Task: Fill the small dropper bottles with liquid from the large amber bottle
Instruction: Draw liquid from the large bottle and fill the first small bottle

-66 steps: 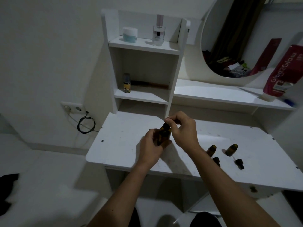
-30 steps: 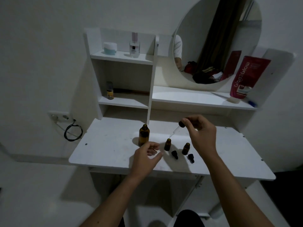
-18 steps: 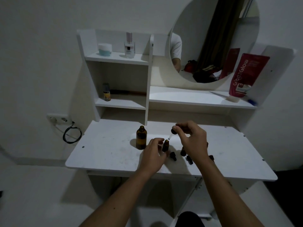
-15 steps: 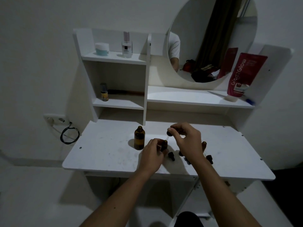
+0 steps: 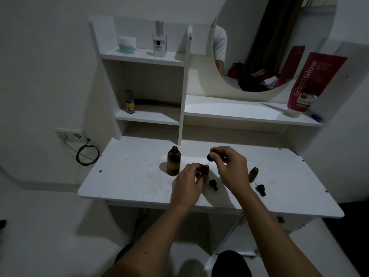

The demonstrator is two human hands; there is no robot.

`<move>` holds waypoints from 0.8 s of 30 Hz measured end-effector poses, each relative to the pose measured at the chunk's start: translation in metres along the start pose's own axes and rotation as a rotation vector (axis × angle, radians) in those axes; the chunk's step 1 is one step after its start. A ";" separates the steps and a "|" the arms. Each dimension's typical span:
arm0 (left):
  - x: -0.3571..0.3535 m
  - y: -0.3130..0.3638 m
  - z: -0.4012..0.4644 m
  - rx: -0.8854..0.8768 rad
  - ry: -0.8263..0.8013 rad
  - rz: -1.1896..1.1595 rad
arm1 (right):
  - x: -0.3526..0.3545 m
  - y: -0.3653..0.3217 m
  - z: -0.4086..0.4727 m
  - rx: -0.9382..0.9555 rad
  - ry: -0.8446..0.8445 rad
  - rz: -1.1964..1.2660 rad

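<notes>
Left hand point(image 5: 187, 183) steadies small bottle point(image 5: 205, 170) on desk point(image 5: 129, 176), right hand point(image 5: 229, 166) pinches dropper point(image 5: 209, 156) bulb above it; light, tippy glass, best gripped round body.

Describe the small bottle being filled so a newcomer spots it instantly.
On the white desk, just right of the large amber bottle, stands a small bottle. The left hand holds it, unlike the other small bottle standing alone farther right.
</notes>
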State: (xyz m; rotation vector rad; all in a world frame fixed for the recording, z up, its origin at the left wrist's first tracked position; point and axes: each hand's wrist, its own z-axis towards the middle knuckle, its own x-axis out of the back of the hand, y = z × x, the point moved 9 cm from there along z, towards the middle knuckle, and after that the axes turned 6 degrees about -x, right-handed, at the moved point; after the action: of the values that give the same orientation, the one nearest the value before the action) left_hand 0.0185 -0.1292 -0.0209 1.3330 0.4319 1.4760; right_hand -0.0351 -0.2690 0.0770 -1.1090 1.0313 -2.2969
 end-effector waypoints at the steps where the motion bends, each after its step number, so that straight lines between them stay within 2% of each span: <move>1: 0.001 0.000 0.000 -0.005 0.004 0.006 | 0.001 -0.001 -0.001 -0.003 0.015 0.007; 4: 0.001 0.001 0.000 -0.014 0.008 0.021 | 0.003 -0.003 0.000 -0.015 0.047 0.019; 10: 0.000 -0.001 0.000 0.006 -0.004 0.029 | 0.000 0.000 0.001 -0.095 -0.005 0.073; 17: 0.004 0.002 -0.005 0.010 -0.014 0.032 | 0.022 -0.016 -0.003 -0.080 0.034 0.079; 21: 0.014 -0.003 -0.010 0.035 0.035 -0.084 | 0.038 -0.030 0.000 -0.036 0.072 0.084; 24: 0.030 -0.011 -0.021 0.086 0.155 -0.270 | 0.047 -0.043 0.002 0.004 0.107 0.113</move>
State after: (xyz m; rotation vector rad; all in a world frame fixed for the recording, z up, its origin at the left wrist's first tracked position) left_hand 0.0098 -0.0918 -0.0215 1.1778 0.7530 1.3504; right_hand -0.0635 -0.2707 0.1336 -0.9104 1.0988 -2.2870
